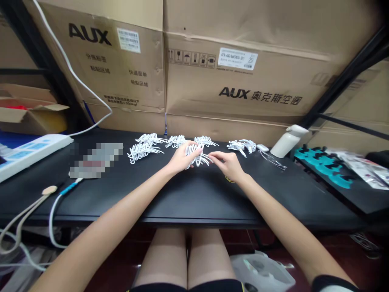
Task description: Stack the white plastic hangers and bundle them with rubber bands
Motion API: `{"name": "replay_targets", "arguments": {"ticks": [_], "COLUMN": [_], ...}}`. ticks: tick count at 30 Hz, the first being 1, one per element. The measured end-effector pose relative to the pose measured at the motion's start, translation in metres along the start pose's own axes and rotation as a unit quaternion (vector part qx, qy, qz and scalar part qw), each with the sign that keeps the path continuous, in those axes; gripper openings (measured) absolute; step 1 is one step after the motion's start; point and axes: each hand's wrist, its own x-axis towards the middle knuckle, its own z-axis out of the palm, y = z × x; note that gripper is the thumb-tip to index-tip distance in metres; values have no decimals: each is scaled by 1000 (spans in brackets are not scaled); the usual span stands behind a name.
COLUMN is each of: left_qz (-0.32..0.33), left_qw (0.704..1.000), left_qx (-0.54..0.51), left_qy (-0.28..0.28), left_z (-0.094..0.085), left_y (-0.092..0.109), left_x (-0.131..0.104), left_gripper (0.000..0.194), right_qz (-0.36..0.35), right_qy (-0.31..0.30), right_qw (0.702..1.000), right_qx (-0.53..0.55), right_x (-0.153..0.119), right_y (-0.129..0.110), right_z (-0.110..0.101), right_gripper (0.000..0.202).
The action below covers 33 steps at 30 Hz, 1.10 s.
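Note:
My left hand [181, 159] is wrapped round a bundle of thin white hook-ended pieces [194, 153], held just above the black table. The fingers of my right hand [226, 163] are pinched at the straight ends on the bundle's right side. Behind and to the left lie similar bundles: a near-left pile [141, 152], one behind it [150, 138], and another [176, 140]. Just beyond my hands is one more bundle [206, 140]. Farther right lies a smaller pile [241, 147]. Whether they are wire or plastic I cannot tell.
Large cardboard boxes [194, 93] stand along the back of the black table [194, 202]. A white bottle [287, 142] and glasses [273, 160] are at the right, beyond them teal items [325, 166]. To the left are a power strip [36, 152] and a white cable [54, 215].

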Motion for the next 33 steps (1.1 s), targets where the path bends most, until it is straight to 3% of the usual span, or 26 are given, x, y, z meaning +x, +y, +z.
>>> {"name": "replay_targets", "arguments": {"ticks": [13, 19, 24, 28, 33], "left_qz": [27, 25, 35, 62, 76], "left_qw": [1000, 1000, 998, 997, 994], "left_qx": [12, -13, -43, -4, 28], "left_qy": [-2, -13, -35, -40, -72], "left_z": [0, 2, 3, 6, 8], "left_y": [-3, -1, 0, 1, 3], "left_x": [-1, -2, -2, -5, -10], "left_gripper": [44, 40, 38, 36, 34], "right_qz": [75, 76, 117, 124, 67], "right_qy": [29, 23, 8, -77, -178], "right_qw": [987, 986, 968, 968, 977], "right_qx": [137, 146, 220, 206, 92], "right_x": [-3, -5, -2, -1, -4], "right_y": [-6, -12, -14, -16, -19], "right_z": [15, 17, 20, 19, 11], "right_gripper": [27, 24, 31, 37, 34]}}
